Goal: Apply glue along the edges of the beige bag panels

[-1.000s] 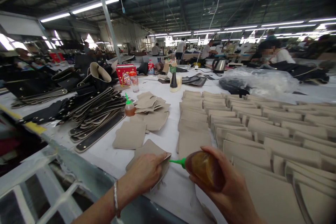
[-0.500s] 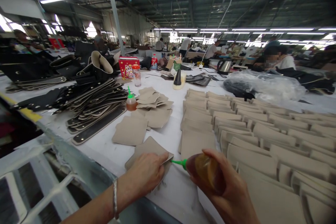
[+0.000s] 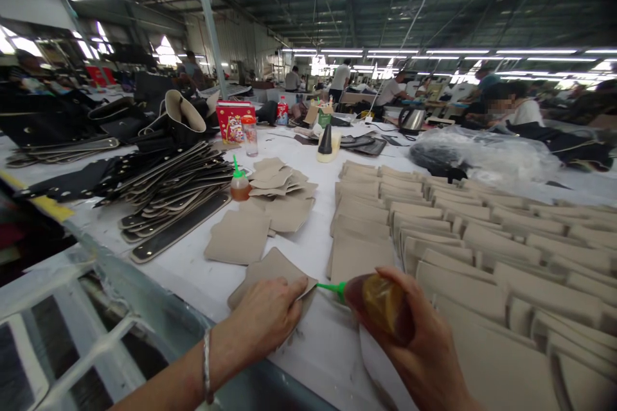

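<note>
My left hand (image 3: 270, 314) grips a beige leather piece (image 3: 274, 268) near its right corner, thumb and fingers closed on the edge. In my right hand (image 3: 424, 334) is a squeeze bottle (image 3: 380, 305) of amber liquid, tilted on its side. Its green nozzle points left, and the tip is at the piece's right corner, by my left fingertips. Other loose beige pieces (image 3: 238, 237) lie just beyond my left hand. A second squeeze bottle (image 3: 240, 187) with a green nozzle stands upright beside them.
Rows of folded beige pieces (image 3: 482, 244) cover the table's right side. Dark straps (image 3: 178, 186) are piled at the left. Farther back stand a red box (image 3: 236, 121), a black cone (image 3: 326, 140) and a kettle (image 3: 412, 119). Several people work beyond.
The bottle's nozzle tip has shifted slightly up and to the right, still by the corner of the leather piece. My left hand keeps its grip; the view has moved a little.
</note>
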The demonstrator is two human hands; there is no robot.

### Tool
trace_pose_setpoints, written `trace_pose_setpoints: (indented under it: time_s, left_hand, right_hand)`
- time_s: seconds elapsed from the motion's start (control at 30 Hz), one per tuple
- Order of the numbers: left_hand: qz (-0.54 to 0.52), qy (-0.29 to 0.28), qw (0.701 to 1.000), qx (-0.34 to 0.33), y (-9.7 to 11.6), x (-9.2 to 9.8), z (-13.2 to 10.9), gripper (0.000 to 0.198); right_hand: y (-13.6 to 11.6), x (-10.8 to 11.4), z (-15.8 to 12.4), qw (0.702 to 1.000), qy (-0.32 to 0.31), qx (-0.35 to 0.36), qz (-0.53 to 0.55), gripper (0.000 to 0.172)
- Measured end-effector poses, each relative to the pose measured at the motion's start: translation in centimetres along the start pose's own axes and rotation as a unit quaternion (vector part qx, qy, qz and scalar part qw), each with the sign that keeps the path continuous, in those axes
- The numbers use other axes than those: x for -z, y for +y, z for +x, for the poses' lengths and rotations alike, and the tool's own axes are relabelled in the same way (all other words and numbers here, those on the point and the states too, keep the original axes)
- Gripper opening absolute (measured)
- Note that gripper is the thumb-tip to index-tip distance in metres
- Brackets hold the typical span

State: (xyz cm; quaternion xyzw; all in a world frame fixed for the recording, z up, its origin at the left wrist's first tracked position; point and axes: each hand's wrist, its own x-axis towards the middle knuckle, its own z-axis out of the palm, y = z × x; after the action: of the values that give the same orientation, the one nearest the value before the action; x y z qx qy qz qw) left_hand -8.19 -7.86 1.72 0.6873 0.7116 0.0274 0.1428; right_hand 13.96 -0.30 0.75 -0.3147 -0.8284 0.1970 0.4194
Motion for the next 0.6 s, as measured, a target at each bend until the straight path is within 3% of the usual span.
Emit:
trace_pose_setpoints:
  time_s: [0.17,0.37,0.6]
  left_hand:
    - [0.008,0.001,1.0,0.015,0.2,0.0,-0.2,0.04]
    - [0.005,0.0,1.0,0.017,0.2,0.1,-0.3,0.041]
    - [0.013,0.024,1.0,0.009,-0.1,-0.9,-0.5,0.042]
  right_hand:
    - [-0.1,-0.1,-0.2,0.999,-0.023,-0.012,0.019,0.042]
    - [0.2,0.1,-0.2,1.0,0.005,-0.027,0.001,0.041]
    - [0.5,0.2,-0.4,0.998,-0.028,-0.056,0.016,0.044]
